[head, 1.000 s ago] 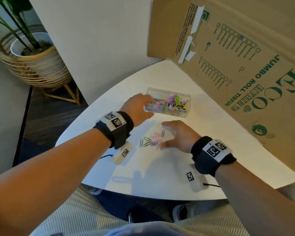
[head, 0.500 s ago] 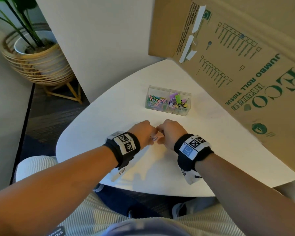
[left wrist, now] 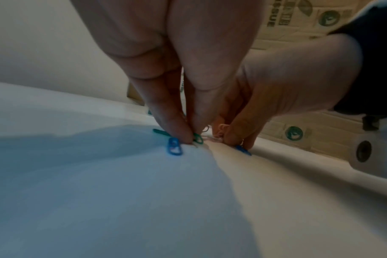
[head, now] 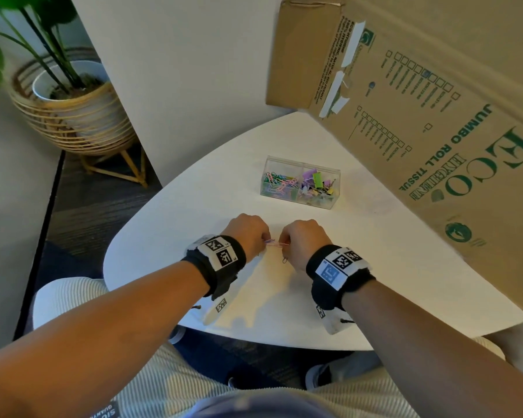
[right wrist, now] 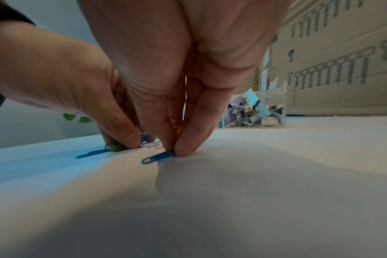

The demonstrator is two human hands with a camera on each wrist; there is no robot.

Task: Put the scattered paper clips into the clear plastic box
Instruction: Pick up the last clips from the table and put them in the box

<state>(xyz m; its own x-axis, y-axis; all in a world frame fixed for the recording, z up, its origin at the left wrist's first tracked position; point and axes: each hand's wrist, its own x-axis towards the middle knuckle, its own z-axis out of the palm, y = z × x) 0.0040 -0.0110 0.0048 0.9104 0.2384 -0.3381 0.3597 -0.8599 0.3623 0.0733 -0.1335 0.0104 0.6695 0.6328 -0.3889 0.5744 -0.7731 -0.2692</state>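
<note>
- Both hands are down on the white counter [head: 169, 224], knuckles up, fingertips bunched over the last loose paper clips [head: 274, 243] — the left hand [head: 248, 233] and the right hand [head: 304, 239] almost touch.
- Left grip: narrow, thumb and fingers pinched onto a green clip [left wrist: 198, 137], with a blue clip [left wrist: 174, 146] lying flat just beside the tips and not clearly in the pinch.
- Right grip: also narrow, fingertips closed on one end of another blue clip [right wrist: 158, 157] — its other end pokes out free along the counter, and pink ones show up inside the curled fingers.
- The clear plastic box [head: 299, 182] sits open further out on the counter, well apart from the hands, clips in its left compartment, binder clips [head: 317, 184] in the right.
- Risk one: that end-on pinch looks thin; on the lift the clip could swivel and drop back.
- Risk two: the flat blue clip by the left fingertips may get left behind or flicked away as the hand closes.
- Risk three: with handfuls this small and slippery, a hasty carry to the box could scatter a few short of the rim, or into the binder-clip side.
</note>
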